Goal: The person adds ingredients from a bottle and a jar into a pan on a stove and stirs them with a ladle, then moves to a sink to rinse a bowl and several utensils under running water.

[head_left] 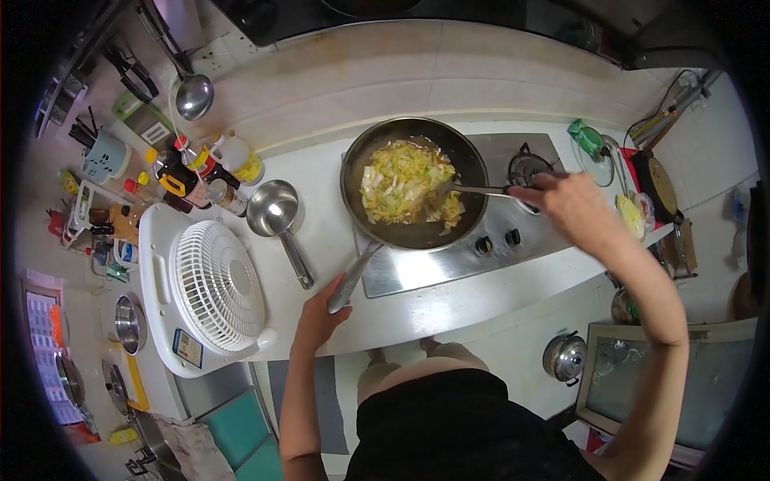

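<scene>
A dark wok (475, 162) sits over the left burner of a stainless gas hob (421, 270). Chopped cabbage (403, 180), pale yellow and green with some liquid, fills its middle. My left hand (319, 315) grips the wok's grey handle (352, 279), which points toward me. On the other side, my right hand (562, 201) is closed around the handle of a metal spatula (481, 189). The spatula's blade is in the right part of the cabbage, partly covered and blurred.
Left of the hob lie a steel ladle-like saucepan (274, 207) and a white fan (219, 285). Sauce bottles (177, 174) stand behind them. The bare right burner (529, 171) is beneath my right hand. A glass lid (595, 159) and cut cabbage (630, 215) are at far right.
</scene>
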Demonstrator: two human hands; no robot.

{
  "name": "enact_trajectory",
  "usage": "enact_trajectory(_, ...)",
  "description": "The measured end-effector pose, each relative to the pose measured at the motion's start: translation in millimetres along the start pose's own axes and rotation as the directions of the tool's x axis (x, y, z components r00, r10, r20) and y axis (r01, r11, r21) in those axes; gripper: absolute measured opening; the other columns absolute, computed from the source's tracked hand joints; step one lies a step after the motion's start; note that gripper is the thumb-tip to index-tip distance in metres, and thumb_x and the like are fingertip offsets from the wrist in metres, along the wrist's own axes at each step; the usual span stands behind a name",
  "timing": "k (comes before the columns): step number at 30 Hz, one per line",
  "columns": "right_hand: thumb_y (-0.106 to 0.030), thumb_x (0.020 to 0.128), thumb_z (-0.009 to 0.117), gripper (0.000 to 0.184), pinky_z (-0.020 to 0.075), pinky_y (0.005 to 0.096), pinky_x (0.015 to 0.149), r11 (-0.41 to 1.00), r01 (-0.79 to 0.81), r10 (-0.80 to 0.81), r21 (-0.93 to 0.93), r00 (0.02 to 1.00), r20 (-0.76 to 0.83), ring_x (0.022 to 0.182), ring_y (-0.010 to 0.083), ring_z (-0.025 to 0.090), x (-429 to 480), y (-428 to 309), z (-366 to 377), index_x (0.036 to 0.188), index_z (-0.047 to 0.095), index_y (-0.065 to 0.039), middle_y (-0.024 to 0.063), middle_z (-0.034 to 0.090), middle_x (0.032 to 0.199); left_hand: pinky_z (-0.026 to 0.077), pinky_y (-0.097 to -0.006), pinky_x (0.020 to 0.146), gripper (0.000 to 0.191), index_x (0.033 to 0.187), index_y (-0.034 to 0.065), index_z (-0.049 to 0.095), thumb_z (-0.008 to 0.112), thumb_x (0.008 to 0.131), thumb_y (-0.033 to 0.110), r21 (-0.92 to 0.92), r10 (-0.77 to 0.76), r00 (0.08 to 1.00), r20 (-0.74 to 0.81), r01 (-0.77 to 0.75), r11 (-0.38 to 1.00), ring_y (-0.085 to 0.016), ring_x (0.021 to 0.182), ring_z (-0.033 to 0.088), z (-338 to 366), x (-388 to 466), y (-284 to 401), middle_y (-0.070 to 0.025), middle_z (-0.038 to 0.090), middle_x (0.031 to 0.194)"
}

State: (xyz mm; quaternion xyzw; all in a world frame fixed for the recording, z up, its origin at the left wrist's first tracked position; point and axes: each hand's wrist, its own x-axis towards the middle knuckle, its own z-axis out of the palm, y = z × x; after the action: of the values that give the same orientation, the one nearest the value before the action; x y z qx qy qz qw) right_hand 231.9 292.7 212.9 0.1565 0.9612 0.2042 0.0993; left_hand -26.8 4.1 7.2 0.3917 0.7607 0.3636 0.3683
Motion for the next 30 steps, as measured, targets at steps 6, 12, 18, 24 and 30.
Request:
enact_trajectory(6, -0.005, 0.076, 0.053, 0.042, 0.0476, 0.0325, 0.057, 0.995, 0.095, -0.095, 0.008, 0.995, 0.014, 0.068, 0.0218, 0.062, 13.7, 21.1, 17.0, 0.112, 0.064, -0.021, 0.0037, 0.061, 0.078, 0.048, -0.0297, 0.079, 0.064, 0.132, 0.0150, 0.045, 0.067, 0.073, 0.002, -0.026, -0.041, 0.999, 0.034, 0.042, 0.999, -0.019, 0.084, 0.064, -7.0, 7.1, 5.0, -0.0106, 0.065, 0.091)
enact_trajectory(12, -0.002, 0.068, 0.057, 0.046, 0.0484, 0.0351, 0.059, 0.993, 0.035, -0.031, 0.110, 0.999, -0.043, 0.067, 0.0253, 0.061, 14.5, 34.1, 15.3, 0.109, 0.066, -0.020, 0.0055, 0.064, 0.077, 0.048, -0.0290, 0.080, 0.063, 0.132, 0.0122, 0.046, 0.067, 0.073, 0.002, -0.070, -0.034, 0.999, 0.027, 0.036, 0.997, -0.017, 0.085, 0.064, -7.4, 8.2, -1.0, -0.0090, 0.065, 0.090)
enact_trajectory(18, -0.005, 0.071, 0.060, 0.044, 0.0490, 0.0366, 0.062, 0.978, 0.042, -0.064, 0.205, 0.992, 0.104, 0.070, 0.0266, 0.062, 32.0, 12.0, 22.2, 0.111, 0.065, -0.023, 0.0073, 0.065, 0.079, 0.047, -0.0284, 0.079, 0.060, 0.129, 0.0108, 0.048, 0.067, 0.073, 0.003, -0.063, -0.051, 0.999, 0.020, 0.052, 0.997, -0.017, 0.084, 0.063, -10.0, 8.5, -1.0, -0.0084, 0.065, 0.090)
enact_trajectory(24, -0.011, 0.075, 0.056, 0.042, 0.0516, 0.0314, 0.066, 0.960, 0.134, -0.119, 0.245, 0.990, -0.073, 0.079, 0.0219, 0.062, 57.0, 29.7, 20.7, 0.112, 0.064, -0.029, 0.0003, 0.067, 0.093, 0.047, -0.0287, 0.078, 0.058, 0.128, 0.0108, 0.049, 0.068, 0.074, 0.006, -0.043, -0.085, 0.996, 0.039, 0.087, 0.995, -0.016, 0.081, 0.062, -18.6, 8.4, 5.5, -0.0081, 0.065, 0.088)
enact_trajectory(30, -0.013, 0.077, 0.052, 0.043, 0.0511, 0.0268, 0.066, 0.913, 0.405, -0.358, 0.041, 0.846, -0.395, 0.083, 0.0156, 0.057, 112.4, 19.3, 45.7, 0.116, 0.062, -0.027, -0.0028, 0.063, 0.102, 0.047, -0.0275, 0.077, 0.058, 0.129, 0.0114, 0.049, 0.069, 0.074, 0.006, -0.086, -0.105, 0.994, 0.035, 0.108, 0.990, -0.015, 0.080, 0.061, -16.5, 12.5, -5.1, -0.0075, 0.065, 0.086)
